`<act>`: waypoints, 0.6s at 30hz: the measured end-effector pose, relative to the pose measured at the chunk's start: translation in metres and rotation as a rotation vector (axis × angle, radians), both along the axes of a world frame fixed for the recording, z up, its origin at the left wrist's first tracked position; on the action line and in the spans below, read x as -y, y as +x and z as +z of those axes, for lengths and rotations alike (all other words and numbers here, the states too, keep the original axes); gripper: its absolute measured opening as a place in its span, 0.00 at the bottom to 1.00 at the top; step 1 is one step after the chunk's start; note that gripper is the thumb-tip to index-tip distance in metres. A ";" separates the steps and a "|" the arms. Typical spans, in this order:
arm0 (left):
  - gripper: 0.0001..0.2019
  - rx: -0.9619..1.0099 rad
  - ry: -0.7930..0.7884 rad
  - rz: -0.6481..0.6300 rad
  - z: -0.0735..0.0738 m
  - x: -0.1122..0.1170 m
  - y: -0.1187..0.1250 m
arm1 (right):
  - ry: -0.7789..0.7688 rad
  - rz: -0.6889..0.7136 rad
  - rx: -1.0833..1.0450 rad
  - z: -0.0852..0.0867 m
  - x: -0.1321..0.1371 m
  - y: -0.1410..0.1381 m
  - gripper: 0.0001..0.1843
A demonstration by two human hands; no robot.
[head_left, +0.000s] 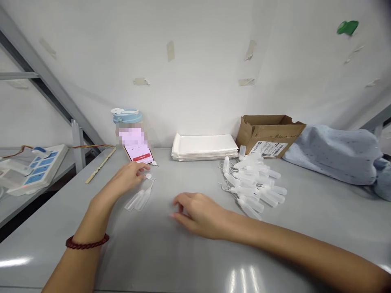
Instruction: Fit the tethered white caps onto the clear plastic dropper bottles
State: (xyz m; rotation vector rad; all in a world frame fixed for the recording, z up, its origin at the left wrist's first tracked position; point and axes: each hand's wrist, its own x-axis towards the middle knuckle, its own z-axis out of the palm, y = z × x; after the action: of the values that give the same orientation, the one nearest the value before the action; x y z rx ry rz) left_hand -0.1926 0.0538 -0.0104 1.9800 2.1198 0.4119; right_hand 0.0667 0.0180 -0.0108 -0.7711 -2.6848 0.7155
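My left hand [132, 176] is at the table's left side, just below a phone [141, 155]. Its index finger and thumb are apart, with nothing visible between them. Close to the fingertips are a small white disc [148, 176] and a small white piece with a thin tip [154, 163]. Below them lie a few translucent plastic squeeze bottles [141, 200], at least one with a thin nozzle. Over the middle of the table, my right hand [197, 213] has curled fingers, thumb and index apart, holding nothing visible. Right of it spreads a heap of similar nozzle bottles [253, 181].
A stack of white packets [204, 147] lies against the wall, beside an open cardboard box [269, 132]. Light blue cloth [332, 154] lies at right. A blue-lidded container [126, 116] stands behind the phone. At left are a thin wooden strip [100, 165] and a power strip [41, 169].
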 end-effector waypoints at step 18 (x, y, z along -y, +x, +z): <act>0.11 0.203 -0.104 -0.028 -0.003 -0.002 0.005 | 0.162 -0.136 -0.111 -0.039 -0.012 -0.097 0.24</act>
State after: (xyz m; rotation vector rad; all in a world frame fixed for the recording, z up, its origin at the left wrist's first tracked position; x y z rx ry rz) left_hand -0.1873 0.0563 -0.0134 1.8250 1.9471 0.4662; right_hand -0.0307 0.0296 -0.0497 -0.8367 -2.5251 0.4869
